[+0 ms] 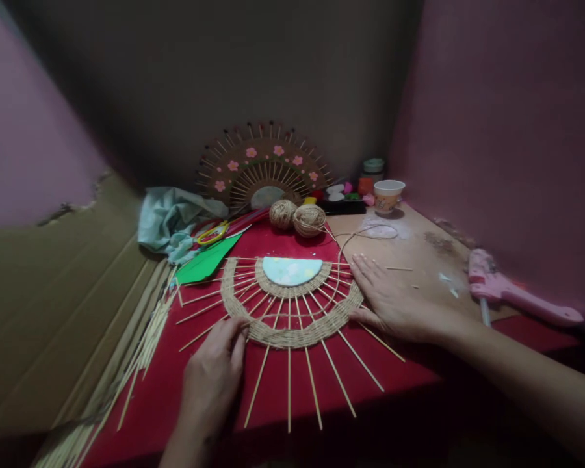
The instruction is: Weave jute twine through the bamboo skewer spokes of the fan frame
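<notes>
A half-round woven fan (292, 338) lies on red cloth, its thin sticks spreading out from a pale blue half-disc (292, 270). Twine is woven into an inner band and a wider outer band. A loose strand of twine (292, 316) curves between the bands towards the fingertips of my left hand (213, 367), which are pinched together at the outer band's lower left. Exactly what lies between those fingertips is partly hidden. My right hand (392, 302) rests flat, fingers stretched out, over the band's right end and the stick ends there.
Behind the fan sit two twine balls (309, 221). A flowered stick fan (273, 156) leans on the back wall. Yellow-handled scissors (213, 233), green sheet (207, 260) and cloth (175, 218) lie left, near loose sticks (149, 338). A paper cup (389, 196) and pink glue gun (517, 292) are right.
</notes>
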Available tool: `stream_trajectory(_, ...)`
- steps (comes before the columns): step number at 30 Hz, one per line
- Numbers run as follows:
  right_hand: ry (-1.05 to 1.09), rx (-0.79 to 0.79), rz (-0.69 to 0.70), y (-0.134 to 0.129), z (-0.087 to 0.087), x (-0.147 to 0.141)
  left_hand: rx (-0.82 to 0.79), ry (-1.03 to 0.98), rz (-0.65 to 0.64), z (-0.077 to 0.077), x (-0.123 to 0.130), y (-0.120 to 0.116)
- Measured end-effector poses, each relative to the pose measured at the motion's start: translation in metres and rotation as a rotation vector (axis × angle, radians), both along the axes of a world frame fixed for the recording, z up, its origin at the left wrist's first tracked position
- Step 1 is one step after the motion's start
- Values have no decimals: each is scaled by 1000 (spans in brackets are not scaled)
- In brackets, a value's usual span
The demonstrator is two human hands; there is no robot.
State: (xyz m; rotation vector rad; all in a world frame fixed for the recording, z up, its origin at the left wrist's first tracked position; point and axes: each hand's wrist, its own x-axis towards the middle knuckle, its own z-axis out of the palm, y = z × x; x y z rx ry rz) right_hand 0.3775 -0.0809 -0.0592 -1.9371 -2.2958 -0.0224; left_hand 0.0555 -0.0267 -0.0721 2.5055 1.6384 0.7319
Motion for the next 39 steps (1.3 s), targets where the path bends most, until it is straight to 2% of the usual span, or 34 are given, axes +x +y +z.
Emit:
stream_trajectory(7, -10, 25, 49, -12, 17, -9, -4, 30, -7, 7, 4, -5)
stream_trajectory(9, -5, -18, 82, -17, 19, -16, -11, 31, -11, 7, 4, -5)
stream_trajectory(15, -4, -111, 116, -21, 9, -20, -6, -6, -19, 5, 3, -4)
stream_trajectory(17, -8, -71, 122, -21, 6, -18, -16, -50, -10, 5, 3, -4)
stream_trajectory(20, 21, 110, 153, -23, 9, -27, -44, -153, 6, 8, 3, -7)
stream_trajectory(23, 145, 202, 305, -30, 25, -52, -85, -231, 10, 12, 5, -10)
stream_trajectory(25, 267, 130, 443, -32, 35, -74, -96, -257, 16, 15, 5, -12)
stream_trajectory(27, 312, 83, 550, -27, 40, -95, -90, -257, 25, 18, 5, -12)
stream_trajectory(31, 180, 93, 627, -1, 33, -122, -63, -216, 24, 21, 3, -10)
stream_trajectory(35, 140, 107, 751, 25, 24, -128, -70, -191, 15, 23, 1, -6)
stream_trajectory(39, 166, 106, 822, 36, 18, -128, -137, -209, 7, 26, -4, -4)
